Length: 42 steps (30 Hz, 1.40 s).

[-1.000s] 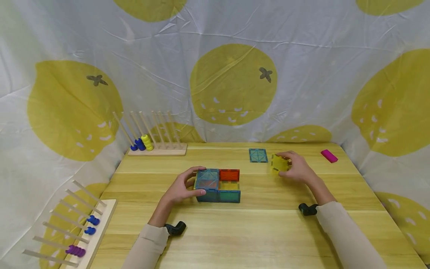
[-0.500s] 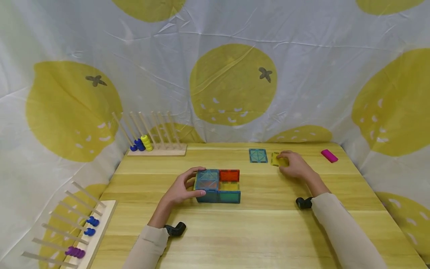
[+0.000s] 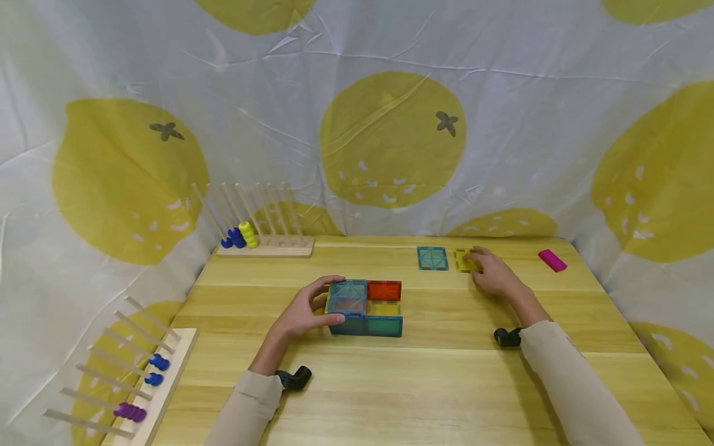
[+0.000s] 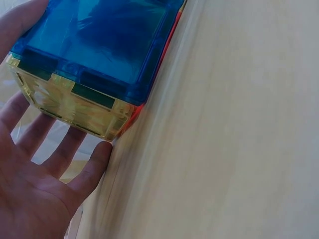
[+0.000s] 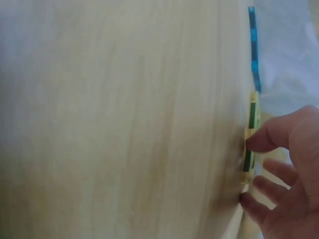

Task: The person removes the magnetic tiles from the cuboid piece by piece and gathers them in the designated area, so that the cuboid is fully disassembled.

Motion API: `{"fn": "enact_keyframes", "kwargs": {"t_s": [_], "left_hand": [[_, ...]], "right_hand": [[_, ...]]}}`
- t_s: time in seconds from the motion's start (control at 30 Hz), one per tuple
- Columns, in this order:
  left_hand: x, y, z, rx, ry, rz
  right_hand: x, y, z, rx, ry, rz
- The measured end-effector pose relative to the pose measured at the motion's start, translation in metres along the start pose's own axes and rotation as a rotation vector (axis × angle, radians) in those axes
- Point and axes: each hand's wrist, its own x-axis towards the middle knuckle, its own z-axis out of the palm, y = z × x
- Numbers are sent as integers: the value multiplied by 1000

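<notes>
A box of translucent magnetic tiles stands mid-table. Blue tiles cover its left half and front, while the right half is open on top, with a red tile at the back. My left hand grips its left end, thumb at the front and fingers behind; a yellow end tile shows in the left wrist view. Farther right, my right hand holds the edge of a yellow magnetic tile lying flat. The thumb touches the tile's near edge in the right wrist view; its right part is hidden.
A flat blue tile lies just left of the yellow one. A magenta block is at the right. Wooden peg racks with beads stand at the back left and front left. A lemon-print curtain hangs behind.
The yellow tile in my right hand was slightly raised and tilted; now it lies flat beside the blue tile. My left hand stays on the box. The head view has shifted slightly.
</notes>
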Motion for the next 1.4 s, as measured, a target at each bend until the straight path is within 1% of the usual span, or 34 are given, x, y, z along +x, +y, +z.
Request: {"fn": "enact_keyframes", "kwargs": {"t_s": [0.1,0.17,0.27,0.37,0.5,0.7,0.87,1.07,1.23,1.4], "left_hand": [[2,1,0,-4,-1,-2],[3,2,0,-8,1,-3],[3,3,-1,-6,8,-7],[3,4,-2,-4,15,-8],[2,4,-4,0,24,-10],[1,2,-4,-9,20,-13],[0,1,-2,-4,25,-28],[0,0,-2,19,53,-25],[1,2,0,14,83,-34],[2,6,2,23,90,-38]], "right_hand": [[-5,-3,-3,27,19,23],[-9,-7,-3,56,46,25],[-14,-15,-3,106,96,-9],[-21,-26,-2,211,136,-47],[-31,-43,2,367,137,-92],[-44,-67,11,503,131,-142],[-51,-88,19,550,130,-176],[-56,-113,32,602,90,-229],[-55,-131,44,602,68,-286],[-55,-148,51,607,47,-322]]}}
